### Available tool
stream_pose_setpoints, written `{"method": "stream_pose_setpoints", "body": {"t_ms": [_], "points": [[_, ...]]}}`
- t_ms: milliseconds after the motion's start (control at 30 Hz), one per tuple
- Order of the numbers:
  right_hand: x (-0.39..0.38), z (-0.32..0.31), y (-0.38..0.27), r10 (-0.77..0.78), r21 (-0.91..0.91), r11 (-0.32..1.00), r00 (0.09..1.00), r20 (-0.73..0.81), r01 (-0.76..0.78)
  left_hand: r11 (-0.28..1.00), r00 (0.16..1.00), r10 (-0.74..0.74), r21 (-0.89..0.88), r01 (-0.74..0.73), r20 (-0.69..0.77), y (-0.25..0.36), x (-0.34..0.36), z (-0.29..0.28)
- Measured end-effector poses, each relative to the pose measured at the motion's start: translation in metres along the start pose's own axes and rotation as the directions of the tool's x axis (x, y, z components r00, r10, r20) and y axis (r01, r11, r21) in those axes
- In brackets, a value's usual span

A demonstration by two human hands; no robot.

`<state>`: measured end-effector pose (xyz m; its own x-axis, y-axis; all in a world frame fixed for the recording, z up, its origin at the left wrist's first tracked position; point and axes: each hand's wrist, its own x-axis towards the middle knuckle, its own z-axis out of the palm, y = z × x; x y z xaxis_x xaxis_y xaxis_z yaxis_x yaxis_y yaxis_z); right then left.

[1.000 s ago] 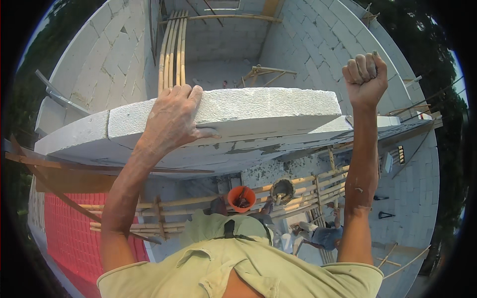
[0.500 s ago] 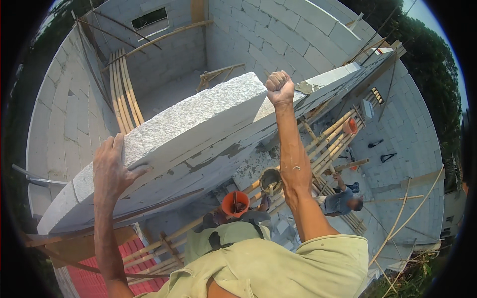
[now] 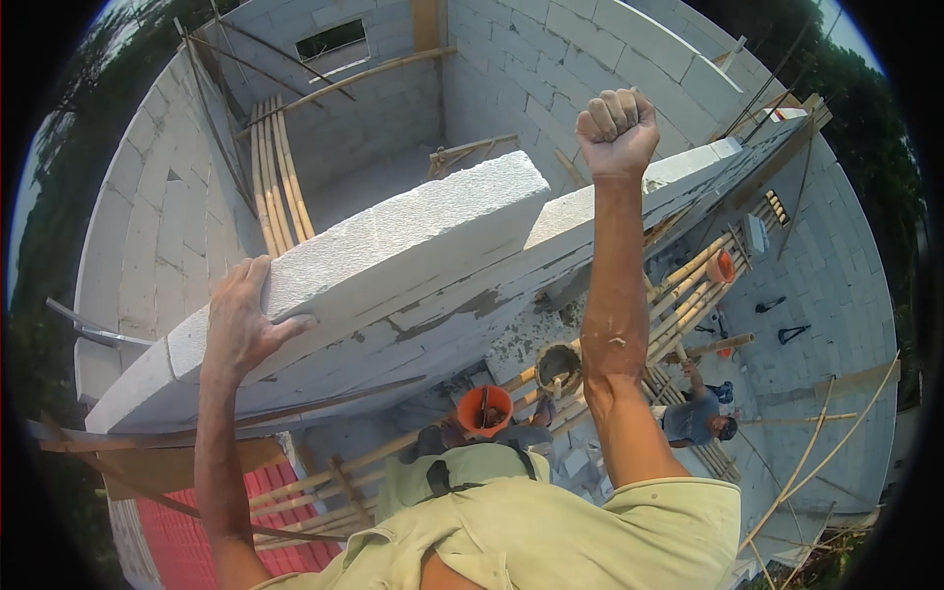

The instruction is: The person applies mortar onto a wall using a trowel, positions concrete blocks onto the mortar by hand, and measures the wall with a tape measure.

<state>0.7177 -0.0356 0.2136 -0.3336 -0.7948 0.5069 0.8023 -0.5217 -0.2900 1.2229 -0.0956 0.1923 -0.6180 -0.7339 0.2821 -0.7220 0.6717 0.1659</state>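
Observation:
A long white lightweight concrete block (image 3: 403, 231) lies on top of the wall in front of me, its right end standing higher than the lower course beside it. My left hand (image 3: 248, 315) grips the block near its left end, with the fingers over the top edge and the thumb against the near face. Just right of the block's right end, my right hand (image 3: 621, 138) is raised in a fist, apart from the block. Nothing shows in the fist.
Below me are bamboo scaffold poles (image 3: 683, 305), an orange bucket (image 3: 484, 410) and a dark bucket of grey mortar (image 3: 559, 370). A person (image 3: 696, 417) in a blue shirt is lower right. A red corrugated sheet (image 3: 187, 531) lies at lower left. Block walls (image 3: 531, 74) stand behind.
My right fist has risen up and to the right, away from the block's end. My left hand stays on the block. The whole view has shifted slightly.

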Motion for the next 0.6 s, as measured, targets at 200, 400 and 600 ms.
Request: {"method": "stream_pose_setpoints", "body": {"t_ms": [200,400,600], "points": [[0.040,0.104,0.117,0.421,-0.476,0.838,0.871,0.252,-0.267,0.991,0.992,-0.086,-0.093,0.094,0.091,-0.016,-0.009,-0.011],[0.012,0.082,0.157,0.540,-0.543,0.715,0.841,0.030,-0.440,0.995,0.995,0.015,-0.104,-0.005,0.099,-0.034,-0.002,0.009],[-0.007,0.060,0.196,0.561,-0.511,0.709,0.828,-0.008,-0.486,0.990,0.981,-0.012,-0.136,0.038,0.191,-0.022,-0.009,-0.009]]}}
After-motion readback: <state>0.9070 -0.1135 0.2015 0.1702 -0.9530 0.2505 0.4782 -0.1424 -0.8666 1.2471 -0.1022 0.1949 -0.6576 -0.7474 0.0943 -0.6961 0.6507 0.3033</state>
